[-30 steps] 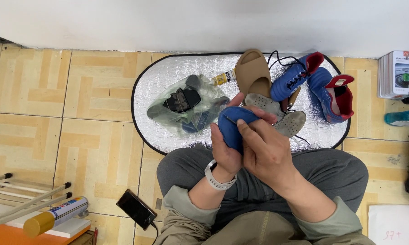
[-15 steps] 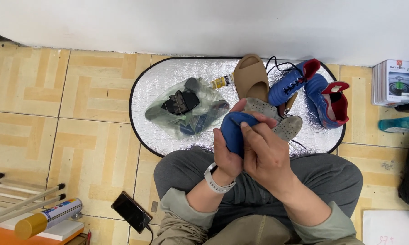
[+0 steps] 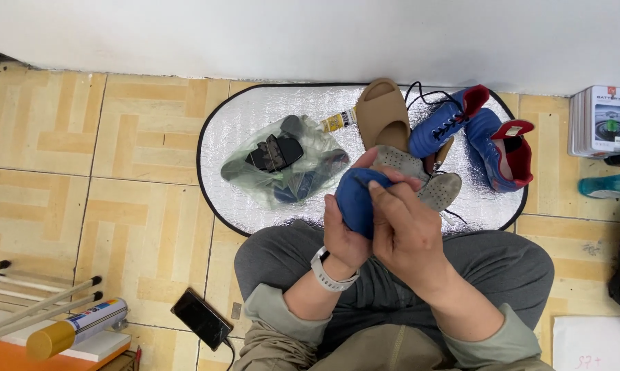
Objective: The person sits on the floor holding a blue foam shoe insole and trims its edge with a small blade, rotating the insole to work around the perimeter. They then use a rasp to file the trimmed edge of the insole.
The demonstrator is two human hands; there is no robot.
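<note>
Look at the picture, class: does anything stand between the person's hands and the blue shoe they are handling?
Nothing visible does. The left hand cups the blue shoe from below and the right hand presses on it directly. The grey insoles lie just behind it, not between.

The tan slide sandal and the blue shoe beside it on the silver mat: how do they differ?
The tan slide sandal is plain, open-toed and laceless; the blue shoe is closed, with black laces and a red lining. The sandal lies flat, upper facing up, while the shoe leans on its side. Both rest on the silver mat, untouched by either hand.
</note>
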